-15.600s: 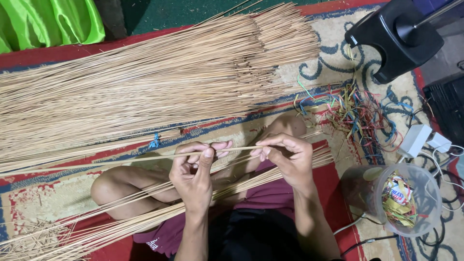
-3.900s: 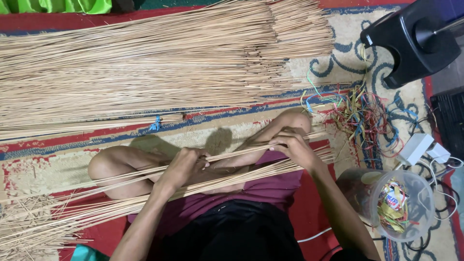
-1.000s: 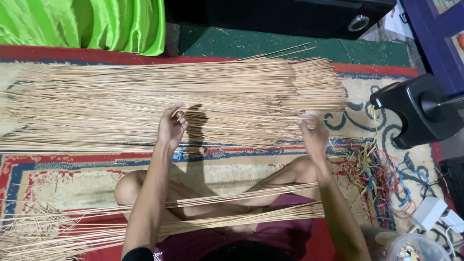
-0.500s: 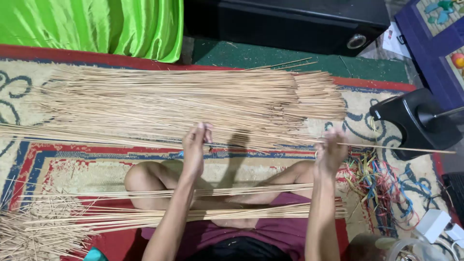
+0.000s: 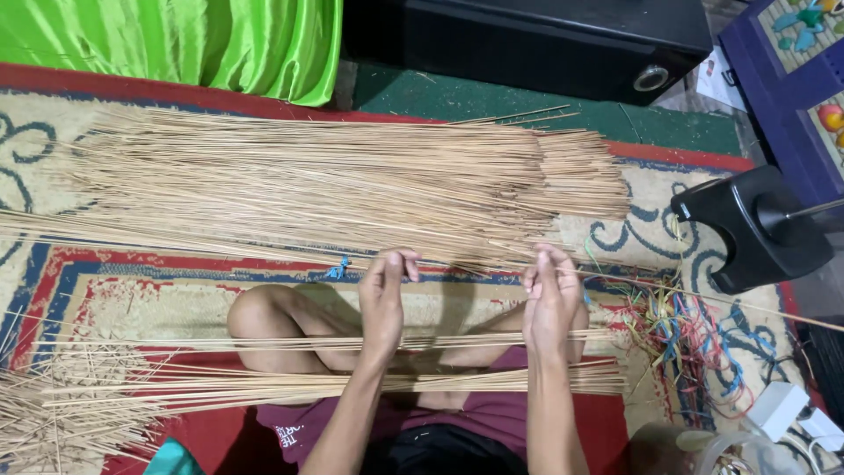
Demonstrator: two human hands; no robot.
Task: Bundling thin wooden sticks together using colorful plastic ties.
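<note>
My left hand [image 5: 383, 295] and right hand [image 5: 550, 295] each pinched one thin stick [image 5: 466, 263], which lay across the near edge of the big stick pile [image 5: 334, 180]. A smaller bundle [image 5: 352, 383] rested on my lap.

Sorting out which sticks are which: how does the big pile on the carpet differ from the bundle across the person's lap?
The pile is far larger and thicker; the lap bundle is thin. The pile lies on the carpet beyond the knees; the bundle rests on the legs, under the forearms. The hands reach the pile's near edge. Both are long pale sticks lying left to right.
</note>
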